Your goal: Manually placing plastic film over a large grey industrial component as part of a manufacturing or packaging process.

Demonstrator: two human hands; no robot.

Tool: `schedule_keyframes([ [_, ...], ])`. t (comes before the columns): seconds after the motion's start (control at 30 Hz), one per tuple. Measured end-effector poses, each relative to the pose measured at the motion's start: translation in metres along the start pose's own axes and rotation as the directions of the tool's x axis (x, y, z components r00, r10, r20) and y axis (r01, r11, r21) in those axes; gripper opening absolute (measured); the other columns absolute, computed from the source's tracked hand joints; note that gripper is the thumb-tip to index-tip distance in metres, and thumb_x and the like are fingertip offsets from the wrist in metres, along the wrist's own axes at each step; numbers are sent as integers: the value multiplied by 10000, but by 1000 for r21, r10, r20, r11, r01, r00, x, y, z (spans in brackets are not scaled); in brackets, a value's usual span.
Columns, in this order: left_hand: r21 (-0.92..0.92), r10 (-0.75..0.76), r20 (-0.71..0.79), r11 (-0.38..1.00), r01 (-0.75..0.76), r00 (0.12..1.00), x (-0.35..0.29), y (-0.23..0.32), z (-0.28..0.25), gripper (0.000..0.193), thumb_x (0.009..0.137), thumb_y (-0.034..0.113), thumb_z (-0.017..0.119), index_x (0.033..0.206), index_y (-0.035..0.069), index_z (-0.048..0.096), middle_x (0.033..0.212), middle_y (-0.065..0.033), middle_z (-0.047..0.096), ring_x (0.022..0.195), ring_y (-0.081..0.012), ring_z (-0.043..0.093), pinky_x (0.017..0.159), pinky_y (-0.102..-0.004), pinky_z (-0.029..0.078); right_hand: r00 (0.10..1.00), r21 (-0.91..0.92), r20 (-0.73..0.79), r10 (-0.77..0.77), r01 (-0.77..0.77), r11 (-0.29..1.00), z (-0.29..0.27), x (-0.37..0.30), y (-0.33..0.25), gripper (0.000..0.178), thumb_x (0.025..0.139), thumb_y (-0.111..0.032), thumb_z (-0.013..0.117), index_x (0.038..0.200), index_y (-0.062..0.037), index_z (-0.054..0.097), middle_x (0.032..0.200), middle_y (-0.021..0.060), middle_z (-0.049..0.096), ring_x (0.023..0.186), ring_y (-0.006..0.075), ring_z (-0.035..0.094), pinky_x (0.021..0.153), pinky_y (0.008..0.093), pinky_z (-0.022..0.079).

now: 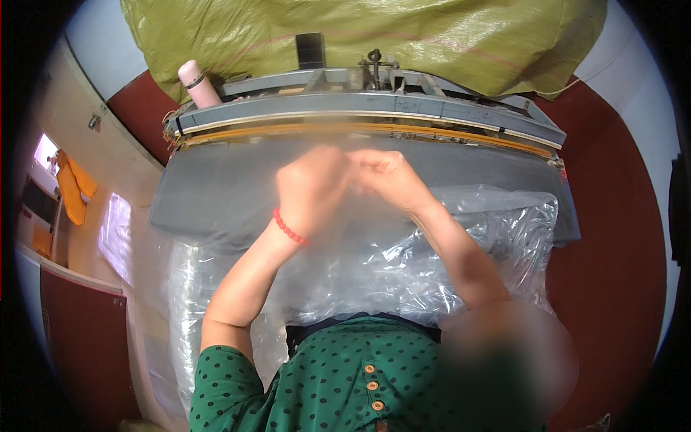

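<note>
My two hands meet above a long grey machine bed [216, 183], fingertips close together. My left hand [313, 178], with a red bead bracelet on its wrist, is blurred, and its fingers look curled closed. My right hand [392, 178] is closed in a pinch beside it. Whatever lies between the fingertips is hidden or too small to name. Below the hands, a shiny clear plastic sheet [497, 230] spreads over the near side of the bed and down toward my lap, crumpled on the right.
Behind the bed runs a grey metal frame [288, 109] with an orange-yellow strip along it. A pink bottle [199, 85] leans at its left end. A greenish-yellow woven sheet [432, 36] covers something at the back. At left are a door [108, 137] and orange cloth [72, 189].
</note>
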State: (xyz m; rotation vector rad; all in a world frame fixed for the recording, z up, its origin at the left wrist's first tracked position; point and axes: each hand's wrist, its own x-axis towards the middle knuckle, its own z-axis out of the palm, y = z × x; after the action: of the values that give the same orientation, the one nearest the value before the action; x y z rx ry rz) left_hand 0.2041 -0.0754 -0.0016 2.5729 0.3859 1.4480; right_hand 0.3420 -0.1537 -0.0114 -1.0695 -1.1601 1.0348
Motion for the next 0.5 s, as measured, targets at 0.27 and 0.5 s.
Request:
schedule_keyframes([
  [0.27,-153,-98,872,876,457,480,-54,-90,-94,97,684,32,508,749,-1,572,612,-79,562,569,-140,523,529,-273,403,755,-1,-655,-23,30,1000,-116,-12,57,216,827,-198,510,979,-53,560,867,18,553,739,105,492,641,257,403],
  [0.5,857,-855,507,513,45,107,-158,-258,-302,262,690,193,529,898,59,617,877,-169,603,832,-323,577,725,-382,457,382,-598,-797,-468,-385,703,-351,-155,89,284,853,-213,495,1013,9,572,943,52,596,886,129,527,806,252,391],
])
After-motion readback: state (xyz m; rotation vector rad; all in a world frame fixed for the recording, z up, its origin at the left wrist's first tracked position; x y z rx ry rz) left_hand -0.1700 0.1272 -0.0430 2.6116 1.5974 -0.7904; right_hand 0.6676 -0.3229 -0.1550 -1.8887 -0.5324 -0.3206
